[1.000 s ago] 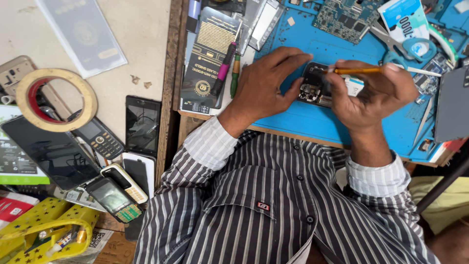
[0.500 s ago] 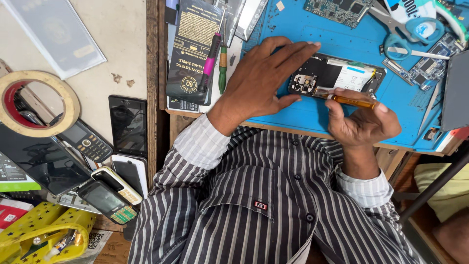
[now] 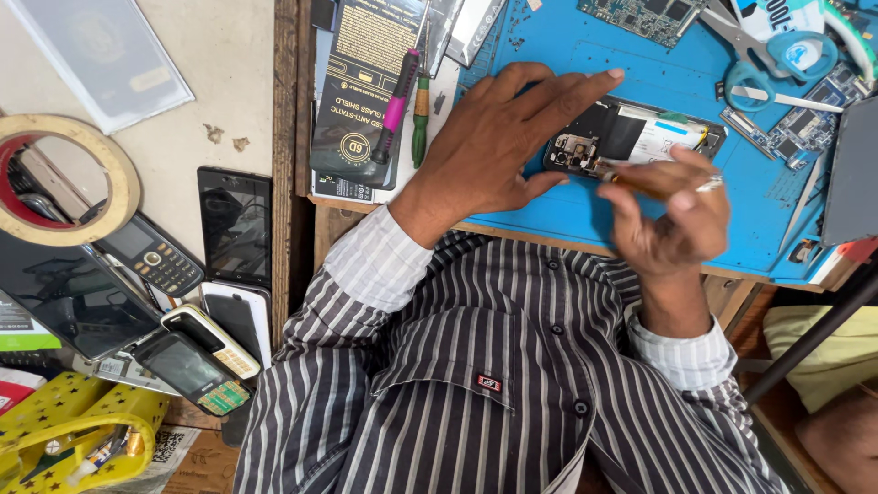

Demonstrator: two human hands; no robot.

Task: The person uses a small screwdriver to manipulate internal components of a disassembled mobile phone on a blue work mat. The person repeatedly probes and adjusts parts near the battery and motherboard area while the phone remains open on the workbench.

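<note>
- A blue work mat (image 3: 585, 210) is seen spread over the bench, with a striped shirt (image 3: 476, 384) filling the lower frame.
- A dark glossy panel (image 3: 64, 302) is laid at 9 o'clock, beside a roll of tape (image 3: 114, 169) and several old phones (image 3: 197, 352).
- A black packet (image 3: 361, 101) is placed at 11 o'clock; a pink-handled screwdriver (image 3: 400, 101) is rested across it.
- The opened phone (image 3: 640, 137), back removed, is found on the mat at 1 o'clock.
- The left hand (image 3: 498, 137) is pressed flat with fingers spread wide, and the phone's left end is partly covered by it.
- The right hand (image 3: 672, 220), blurred, is closed around a thin orange-handled tool (image 3: 631, 183) whose tip is set at the phone's camera corner.
- Blue scissors (image 3: 777, 64) and circuit boards (image 3: 640, 14) are scattered at 2 o'clock.
</note>
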